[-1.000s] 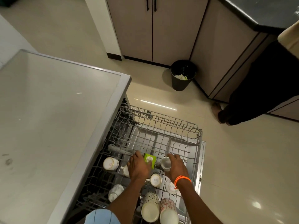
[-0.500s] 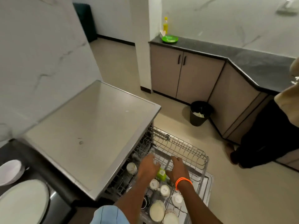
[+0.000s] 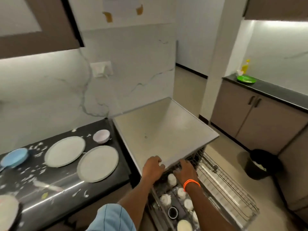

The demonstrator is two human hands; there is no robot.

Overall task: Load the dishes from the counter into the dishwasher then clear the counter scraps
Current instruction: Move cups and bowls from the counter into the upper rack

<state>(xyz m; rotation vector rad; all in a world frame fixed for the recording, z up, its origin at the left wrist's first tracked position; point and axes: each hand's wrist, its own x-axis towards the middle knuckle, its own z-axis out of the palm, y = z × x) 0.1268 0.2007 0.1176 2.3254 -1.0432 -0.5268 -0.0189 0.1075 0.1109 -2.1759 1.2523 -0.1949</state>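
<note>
Hovering hands [image 3: 154, 167] — wire rack [image 3: 230, 187] (round cups [image 3: 171, 179]).

**One head view, looking down over the dishwasher**

We have a single wide-angle camera, worn on the head, facing forward and down. The pulled-out dishwasher rack [image 3: 221, 185] lies close below at lower right, the counter [image 3: 55, 179] at lower left. Further off we see the wall and the far cabinets [image 3: 260, 124]. No second view shares the scene.

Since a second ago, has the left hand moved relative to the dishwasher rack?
Yes. The left hand was down among the cups in the rack; now it sits at the dishwasher top's front edge, off the cups.
</note>
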